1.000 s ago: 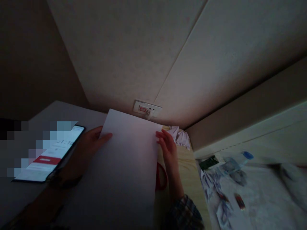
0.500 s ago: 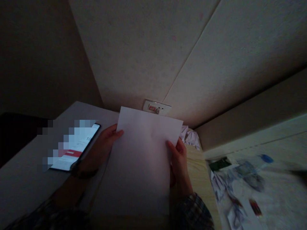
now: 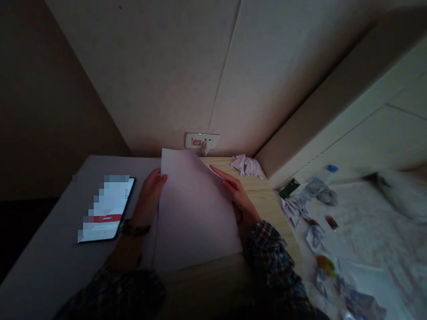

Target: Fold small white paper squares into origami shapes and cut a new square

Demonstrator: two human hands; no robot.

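A plain white sheet of paper point(image 3: 195, 209) spans the space between my hands, above the wooden tabletop point(image 3: 267, 209). My left hand point(image 3: 151, 186) pinches its left edge, thumb on top and fingers behind. At the upper right, my right hand point(image 3: 235, 191) grips the other edge, where the paper curls upward and inward. Its lower fingers are partly hidden by the sheet. Left of my left wrist lies a phone point(image 3: 113, 209) with a lit screen, part of it blurred out, on a pale surface.
Folded paper pieces point(image 3: 246, 166) sit at the table's back right corner. A wall socket point(image 3: 202, 141) with a plug is behind the paper. Right of the table, a lower pale surface point(image 3: 370, 226) holds crumpled paper, a clear bottle point(image 3: 320, 183) with a blue cap and small items.
The paper's upper right corner has curled inward as my right hand shifted left along it. The camera view has turned, bringing more of the lower right clutter into sight.
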